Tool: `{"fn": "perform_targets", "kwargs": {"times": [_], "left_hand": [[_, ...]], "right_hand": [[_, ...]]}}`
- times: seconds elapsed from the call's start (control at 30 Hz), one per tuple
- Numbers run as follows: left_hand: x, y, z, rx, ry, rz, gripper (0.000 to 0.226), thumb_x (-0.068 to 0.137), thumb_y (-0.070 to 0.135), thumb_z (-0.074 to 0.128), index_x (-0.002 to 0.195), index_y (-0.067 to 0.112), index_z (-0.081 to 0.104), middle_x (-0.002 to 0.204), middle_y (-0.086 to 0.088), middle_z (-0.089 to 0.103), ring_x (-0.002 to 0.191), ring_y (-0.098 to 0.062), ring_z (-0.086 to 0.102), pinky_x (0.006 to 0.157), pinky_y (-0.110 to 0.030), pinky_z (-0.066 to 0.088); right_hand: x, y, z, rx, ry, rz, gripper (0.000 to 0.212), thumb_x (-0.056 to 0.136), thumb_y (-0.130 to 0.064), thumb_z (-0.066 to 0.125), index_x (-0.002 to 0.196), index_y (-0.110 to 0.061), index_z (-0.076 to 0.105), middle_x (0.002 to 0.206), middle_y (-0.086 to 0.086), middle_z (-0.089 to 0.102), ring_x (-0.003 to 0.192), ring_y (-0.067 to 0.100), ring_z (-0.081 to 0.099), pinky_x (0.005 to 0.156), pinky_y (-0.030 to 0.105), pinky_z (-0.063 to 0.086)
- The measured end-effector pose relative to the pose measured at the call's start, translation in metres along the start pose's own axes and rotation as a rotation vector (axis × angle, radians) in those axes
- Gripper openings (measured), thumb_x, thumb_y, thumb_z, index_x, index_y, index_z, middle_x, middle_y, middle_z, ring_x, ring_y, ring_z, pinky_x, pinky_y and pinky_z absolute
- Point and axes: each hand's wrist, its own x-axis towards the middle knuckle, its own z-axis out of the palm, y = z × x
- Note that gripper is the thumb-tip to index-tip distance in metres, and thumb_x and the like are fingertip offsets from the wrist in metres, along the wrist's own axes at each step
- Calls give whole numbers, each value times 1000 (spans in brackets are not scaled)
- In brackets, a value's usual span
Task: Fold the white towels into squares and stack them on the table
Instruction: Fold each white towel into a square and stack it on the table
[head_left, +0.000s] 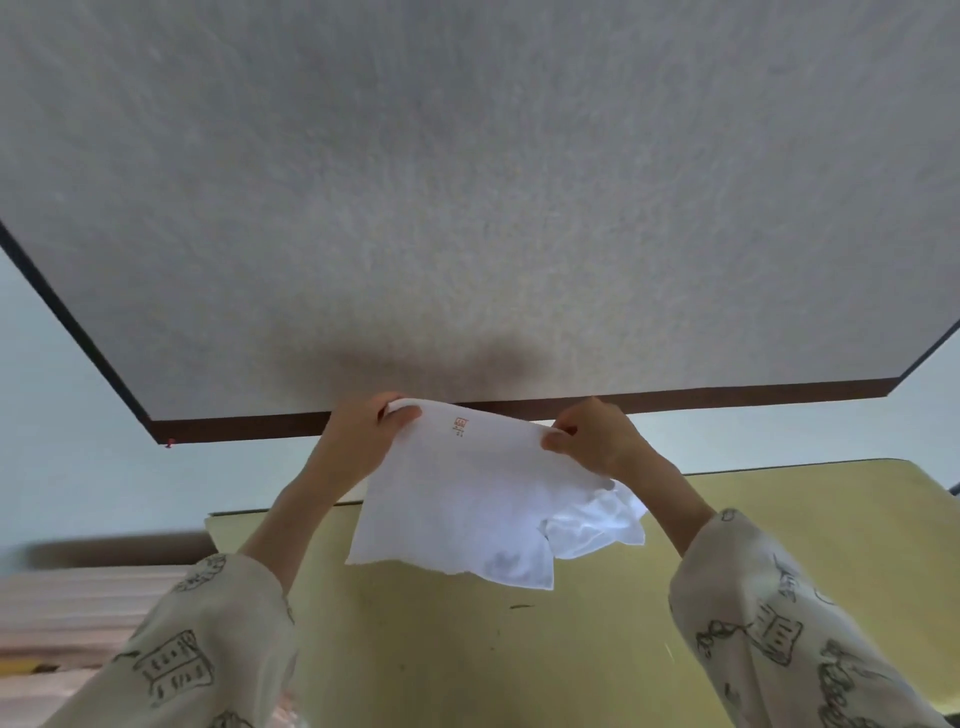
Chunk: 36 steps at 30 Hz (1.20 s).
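one white towel (467, 499), perhaps half-folded, pinched by left hand (363, 434) and right hand (592, 436).

1. The white towel (467, 499) is thin and plain, with a small red printed mark near its upper edge.
2. It hangs in the air just before the near edge of the grey worktop (467, 182), held up by its top corners.
3. Its lower right part is bunched and creased; the bottom hem hangs uneven.
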Motion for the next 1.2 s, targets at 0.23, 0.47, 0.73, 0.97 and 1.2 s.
{"fn": "perform_targets", "kwargs": {"times": [0.23, 0.47, 0.73, 0.97, 1.2], "left_hand": [[-11, -19, -6, -121, -25, -50, 16, 94, 19, 49, 97, 11, 63, 81, -5, 60, 75, -22, 53, 65, -27, 41], [-43, -45, 12, -256, -93, -140, 25, 95, 26, 46, 93, 6, 61, 88, -14, 65, 84, -33, 61, 80, -47, 50], [-116, -121, 83, -383, -358, -508, 30, 79, 29, 62, 71, 2, 52, 72, -9, 44, 73, -17, 45, 72, -37, 47], [-172, -155, 132, -404, -488, -741, 27, 93, 12, 52, 69, 3, 58, 69, -7, 55, 68, -17, 57, 71, -27, 56], [-166, -183, 160, -279, -337, -808, 31, 94, 23, 49, 86, -3, 63, 78, -14, 60, 73, -23, 51, 74, -38, 46]], "right_hand": [[-5, 12, 5, 160, 74, 62, 25, 85, -33, 63, 87, -8, 66, 89, 7, 68, 87, 23, 61, 77, 33, 46], [-22, 31, 35, 258, -23, 61, 11, 88, -22, 60, 90, -11, 63, 84, -1, 60, 81, 16, 52, 66, 23, 38], [-50, 81, 129, 132, -403, 140, 21, 87, -16, 57, 67, -19, 62, 73, -3, 61, 65, 11, 51, 58, 17, 36], [-64, 112, 203, 126, -599, 310, 25, 88, -22, 61, 103, -4, 69, 108, 12, 67, 93, 23, 60, 69, 22, 39], [-40, 122, 244, 262, -417, 426, 37, 88, -28, 60, 79, 8, 60, 77, 19, 61, 73, 28, 52, 59, 31, 37]]}}
